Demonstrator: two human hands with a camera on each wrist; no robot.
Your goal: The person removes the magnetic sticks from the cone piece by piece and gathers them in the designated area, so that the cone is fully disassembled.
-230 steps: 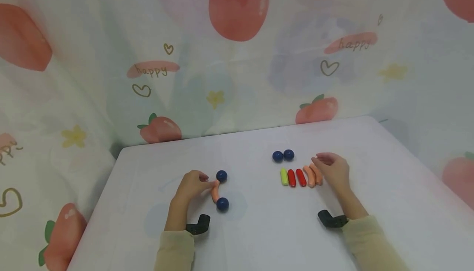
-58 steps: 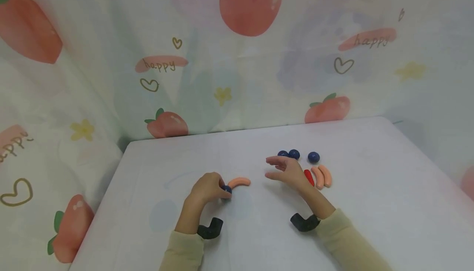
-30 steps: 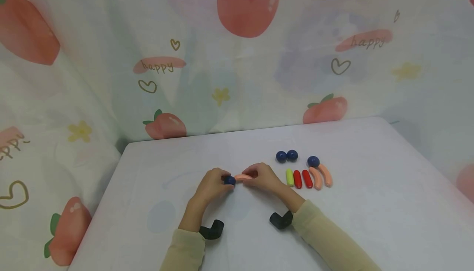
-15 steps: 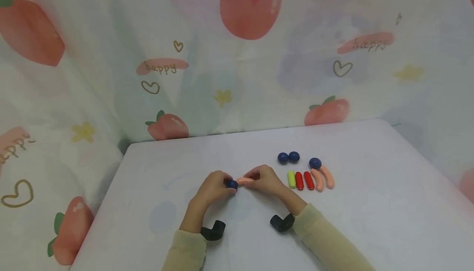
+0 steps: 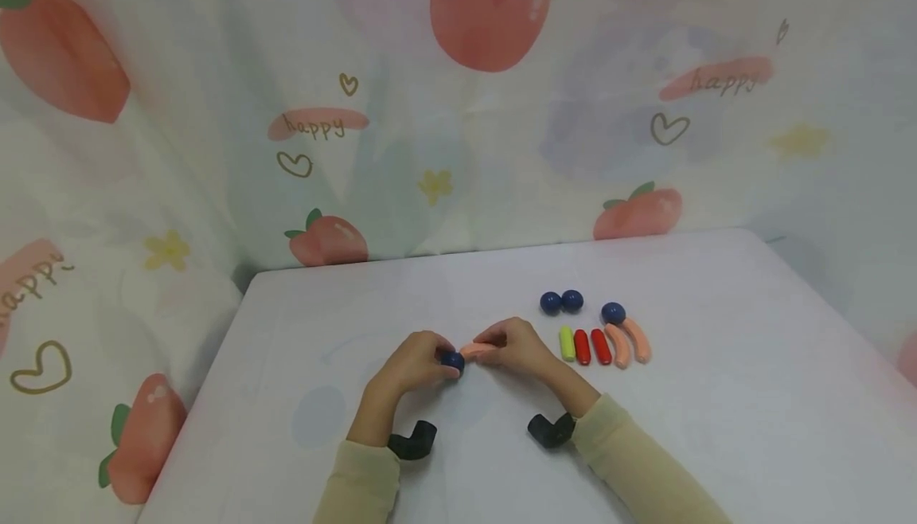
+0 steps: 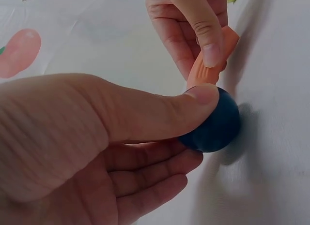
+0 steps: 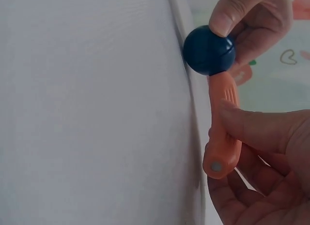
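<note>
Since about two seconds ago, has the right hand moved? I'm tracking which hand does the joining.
Yes. The right hand went left, away from the row of sticks, and now pinches the orange stick against the blue ball in the left hand.

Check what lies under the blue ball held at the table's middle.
Under the blue ball only bare white table and its shadow show. The left hand pinches it against the orange stick; the contact spot underneath is hidden.

White table (image 5: 716, 396) with three blue balls (image 5: 571, 300), yellow-green stick (image 5: 567, 343), two red sticks (image 5: 591, 346), two orange sticks (image 5: 628, 342).
</note>
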